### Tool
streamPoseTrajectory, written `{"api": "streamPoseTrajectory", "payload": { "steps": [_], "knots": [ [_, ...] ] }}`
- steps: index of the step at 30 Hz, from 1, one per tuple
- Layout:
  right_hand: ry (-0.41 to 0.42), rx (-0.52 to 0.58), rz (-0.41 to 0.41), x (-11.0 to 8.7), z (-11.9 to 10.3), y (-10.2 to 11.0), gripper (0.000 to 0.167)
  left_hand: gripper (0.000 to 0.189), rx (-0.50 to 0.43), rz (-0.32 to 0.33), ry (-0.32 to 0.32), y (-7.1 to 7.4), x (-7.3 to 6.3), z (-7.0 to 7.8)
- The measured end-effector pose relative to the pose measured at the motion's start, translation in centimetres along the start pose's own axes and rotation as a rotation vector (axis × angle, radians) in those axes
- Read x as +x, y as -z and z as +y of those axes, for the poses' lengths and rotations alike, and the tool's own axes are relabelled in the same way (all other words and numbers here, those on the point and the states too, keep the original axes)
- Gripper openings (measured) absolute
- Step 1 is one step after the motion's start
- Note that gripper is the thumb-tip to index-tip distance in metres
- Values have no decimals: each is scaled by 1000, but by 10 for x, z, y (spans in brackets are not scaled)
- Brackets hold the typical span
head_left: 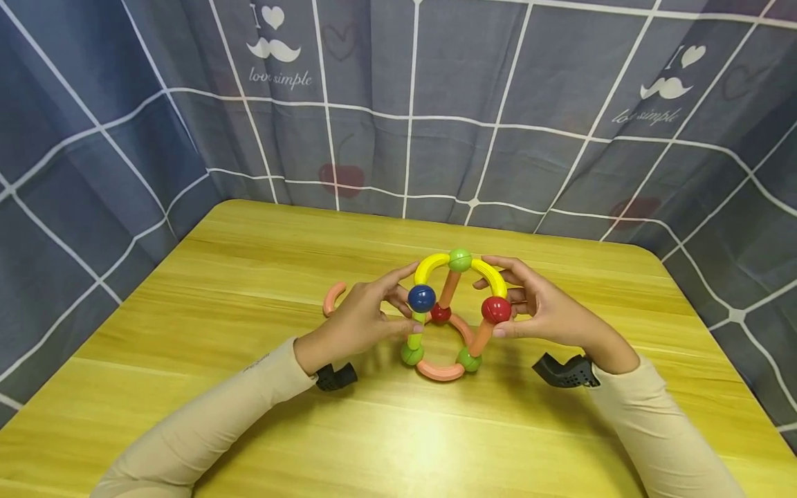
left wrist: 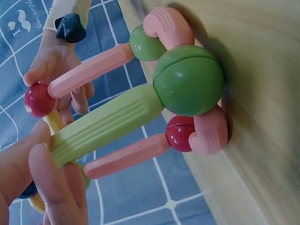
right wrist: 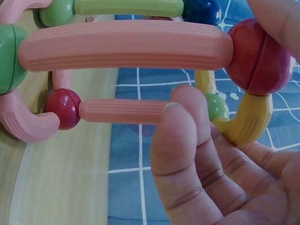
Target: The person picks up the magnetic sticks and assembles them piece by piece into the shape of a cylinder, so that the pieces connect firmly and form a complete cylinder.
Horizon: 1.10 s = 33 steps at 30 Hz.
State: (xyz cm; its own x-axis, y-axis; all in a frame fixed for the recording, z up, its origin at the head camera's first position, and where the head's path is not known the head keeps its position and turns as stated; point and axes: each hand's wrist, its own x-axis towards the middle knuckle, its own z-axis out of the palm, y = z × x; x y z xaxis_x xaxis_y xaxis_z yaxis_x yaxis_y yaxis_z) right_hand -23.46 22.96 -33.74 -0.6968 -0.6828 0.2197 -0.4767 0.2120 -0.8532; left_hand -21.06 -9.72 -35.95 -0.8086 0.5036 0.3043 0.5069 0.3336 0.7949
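A frame of rods and balls stands on the table between both hands. Its base joins two green balls (head_left: 411,353) and a red ball (head_left: 441,313) with curved pink rods (head_left: 441,372). Three straight rods rise from there, one light green (left wrist: 108,121), two pink (right wrist: 126,45). On top, yellow curved rods (head_left: 492,277) link a blue ball (head_left: 422,298), a green ball (head_left: 460,260) and a red ball (head_left: 496,310). My left hand (head_left: 358,315) pinches the light green rod below the blue ball. My right hand (head_left: 548,304) holds the upper red ball, thumb against it, fingers beside the yellow rod.
A loose curved pink rod (head_left: 333,299) lies on the wooden table (head_left: 249,277), left of the frame and close to my left hand. Behind the table hangs a checked curtain (head_left: 373,138). Black straps (head_left: 565,371) sit at both wrists.
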Motion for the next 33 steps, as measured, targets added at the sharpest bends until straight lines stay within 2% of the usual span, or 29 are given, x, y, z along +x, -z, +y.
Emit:
{"api": "streamPoseTrajectory", "payload": {
  "steps": [9,13,16,19,22,25,29,33],
  "knots": [
    [-23,9,18,4,-1,-5,95,92,20,-11,19,4,1,0],
    [-31,0,22,4,-3,-8,96,93,45,-57,45,10,2,0],
    [-32,4,25,3,-3,-9,100,91,111,-119,66,21,4,-1],
    [-35,16,25,2,-2,-9,106,82,207,-174,83,41,7,-6],
    [-42,31,19,2,-1,-10,110,71,288,-226,151,64,8,-17],
    [-40,34,15,2,-1,-12,110,71,395,-289,260,82,7,-32],
    [-36,26,22,3,-1,-13,109,77,511,-369,369,91,6,-48],
    [-47,30,7,2,0,-11,113,80,499,-409,396,93,4,-57]
  ]
}}
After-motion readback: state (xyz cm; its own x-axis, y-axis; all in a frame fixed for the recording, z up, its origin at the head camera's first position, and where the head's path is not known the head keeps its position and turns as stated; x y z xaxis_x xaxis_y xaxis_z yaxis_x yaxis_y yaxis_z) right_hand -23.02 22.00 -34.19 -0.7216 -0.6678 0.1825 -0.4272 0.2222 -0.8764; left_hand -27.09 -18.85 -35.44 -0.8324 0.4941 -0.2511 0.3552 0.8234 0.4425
